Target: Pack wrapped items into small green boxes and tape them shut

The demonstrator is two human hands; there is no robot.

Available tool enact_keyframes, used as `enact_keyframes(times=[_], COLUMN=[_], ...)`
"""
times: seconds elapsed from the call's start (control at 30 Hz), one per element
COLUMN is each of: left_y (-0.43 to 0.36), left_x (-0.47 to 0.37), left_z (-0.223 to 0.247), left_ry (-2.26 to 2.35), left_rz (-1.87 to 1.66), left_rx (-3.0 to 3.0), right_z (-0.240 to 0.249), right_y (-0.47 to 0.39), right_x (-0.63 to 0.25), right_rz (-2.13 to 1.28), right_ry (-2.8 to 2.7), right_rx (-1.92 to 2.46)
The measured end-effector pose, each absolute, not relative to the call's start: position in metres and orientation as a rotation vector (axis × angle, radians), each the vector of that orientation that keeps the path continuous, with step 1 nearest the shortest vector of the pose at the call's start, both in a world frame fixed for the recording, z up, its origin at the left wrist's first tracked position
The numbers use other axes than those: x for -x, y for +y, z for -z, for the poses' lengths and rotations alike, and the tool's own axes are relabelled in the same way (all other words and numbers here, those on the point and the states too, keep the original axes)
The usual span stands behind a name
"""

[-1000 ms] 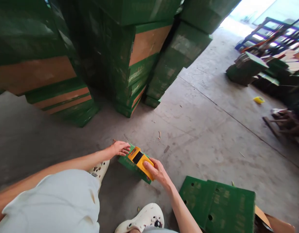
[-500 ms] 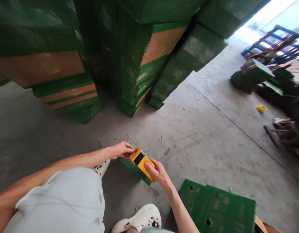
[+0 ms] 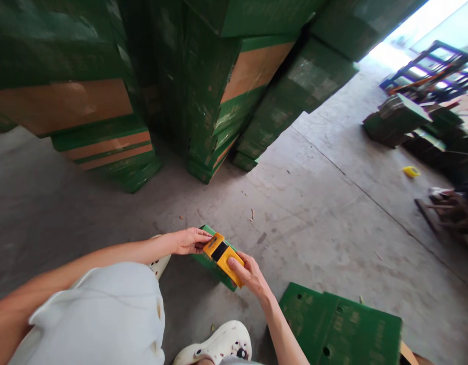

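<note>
My right hand [image 3: 249, 272] is wrapped round a yellow handheld device [image 3: 223, 257] with a dark, screen-like window, the thumb pressed on its upper face. Fingers drawn together, my left hand [image 3: 191, 240] meets the other end of the device. Whatever may be pinched in its fingertips is hidden. Directly beneath the device lies a narrow green box [image 3: 211, 264], partly covered by both hands.
Tall stacks of green cartons [image 3: 205, 116] stand in front. At lower right sits a green carton with holes [image 3: 344, 324]. A yellow object [image 3: 411, 172] and a cardboard pile [image 3: 401, 119] lie on the concrete floor [image 3: 313, 218] at right.
The device and both hands have shifted very slightly down and right in the picture. My left hand is turned a little differently at the device's end. My right-hand grip stays the same.
</note>
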State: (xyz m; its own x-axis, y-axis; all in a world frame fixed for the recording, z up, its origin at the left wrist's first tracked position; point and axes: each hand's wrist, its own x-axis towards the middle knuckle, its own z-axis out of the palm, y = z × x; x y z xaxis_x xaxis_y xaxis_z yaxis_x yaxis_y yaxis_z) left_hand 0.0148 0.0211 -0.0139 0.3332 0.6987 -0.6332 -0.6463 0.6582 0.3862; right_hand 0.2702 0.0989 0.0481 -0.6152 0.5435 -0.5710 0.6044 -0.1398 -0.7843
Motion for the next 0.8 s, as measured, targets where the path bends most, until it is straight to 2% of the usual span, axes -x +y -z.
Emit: enact_keyframes(times=[0.37,0.63,0.8], left_y=[0.029,0.031,0.028], left_x=[-0.006,-0.019,0.011], left_z=[0.007,0.016,0.017], left_ry=[0.931,1.229,1.424], left_rz=[-0.779,-0.935,-1.065], left_rx=[-0.068,-0.305,-0.439], right_z=[-0.051,-0.061,-0.07], right_y=[0.097,0.098,0.101], right_x=[-0.272,-0.26,-0.268], right_rz=[1.933,1.862,1.828], right_ry=[2.011,1.972,1.939], right_rx=[-1.339,-1.355,-1.328])
